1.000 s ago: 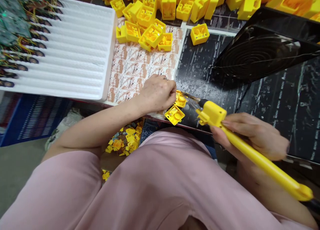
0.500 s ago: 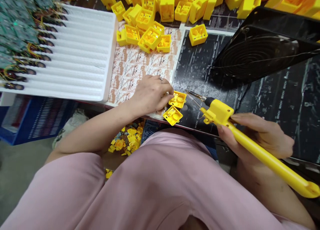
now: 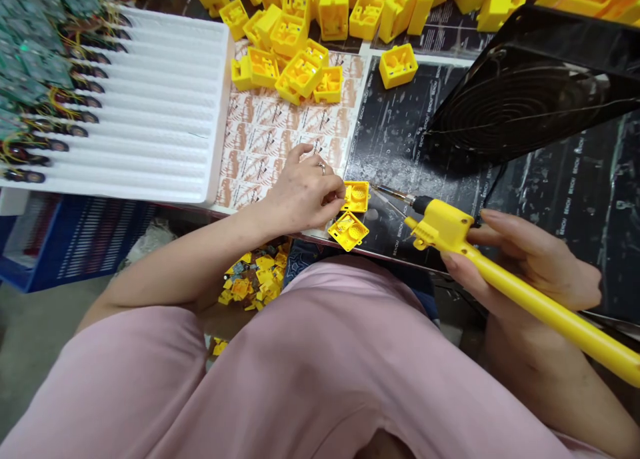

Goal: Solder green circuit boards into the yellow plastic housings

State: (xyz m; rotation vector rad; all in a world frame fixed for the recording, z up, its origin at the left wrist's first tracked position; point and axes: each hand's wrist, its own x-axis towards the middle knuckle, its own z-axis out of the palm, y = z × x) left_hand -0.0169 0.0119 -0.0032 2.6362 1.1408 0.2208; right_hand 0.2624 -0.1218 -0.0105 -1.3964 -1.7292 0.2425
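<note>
My left hand (image 3: 310, 191), a ring on one finger, has thumb and fingertips pinched at the left edge of a small open yellow plastic case (image 3: 357, 197). Its other fingers are partly raised. Touching that case from below is a second open yellow case (image 3: 349, 231), turned at an angle near the table edge. In my right hand (image 3: 535, 259) is a yellow soldering iron (image 3: 445, 224) with a long handle and a thin wire-feed tube beside its metal shaft. Its tip points left, close to the first case's right edge; whether they touch I cannot tell.
A white ribbed foam tray (image 3: 165, 112) carries green circuit boards (image 3: 35, 39) with wired round parts. Several yellow cases (image 3: 303, 72) are heaped at the back. A black fan (image 3: 525, 92) stands at right. Below left are a blue crate (image 3: 85, 239) and yellow pieces (image 3: 255, 276).
My right hand and the soldering iron have shifted slightly right. My left hand's fingers have spread and lifted a little, while its thumb stays at the first case.
</note>
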